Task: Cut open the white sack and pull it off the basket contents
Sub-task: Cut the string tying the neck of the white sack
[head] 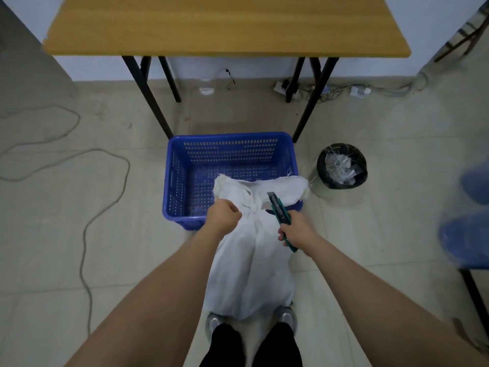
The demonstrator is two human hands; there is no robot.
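Pretty dim, flat indoor light with a bluish cast, shadows soft. Wide-angle lens bends the table edges hard, and the blue stuff at the right edge is smeared blurry.

Your forearms are bare, no sleeves showing; you wear black trousers and grey shoes, toes poking out below the cuffs

One sack, one basket, one knife, one bin, one table.
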